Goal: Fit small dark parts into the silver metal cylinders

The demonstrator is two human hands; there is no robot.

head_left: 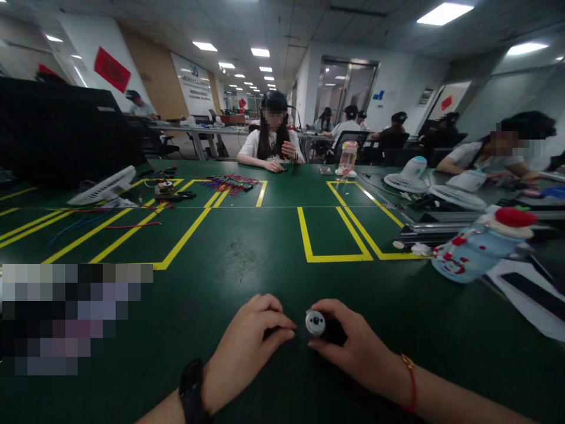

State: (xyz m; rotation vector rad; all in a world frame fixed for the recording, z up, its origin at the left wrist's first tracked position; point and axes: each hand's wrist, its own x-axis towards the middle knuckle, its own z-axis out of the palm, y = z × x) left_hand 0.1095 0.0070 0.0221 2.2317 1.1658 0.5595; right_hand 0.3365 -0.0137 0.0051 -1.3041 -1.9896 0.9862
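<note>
A small electric motor (315, 323), round and silvery with dark holes in its end face, stands in the grip of my right hand (355, 338). Thumb and fingers of that hand close around its right side, low over the green table. Just left of it is my left hand (247, 341), with thumb and index finger drawn together in a pinch. Whether anything small sits between those fingertips is hidden. A narrow gap separates the left fingertips from the motor.
Yellow tape (339, 258) marks areas on the green table (233, 253). A blue bottle (477, 247) with a red top stands at right, beside metal rails (432, 228) and white fans (410, 176). Bundled wires (229, 184) lie farther back. A person (273, 135) sits opposite.
</note>
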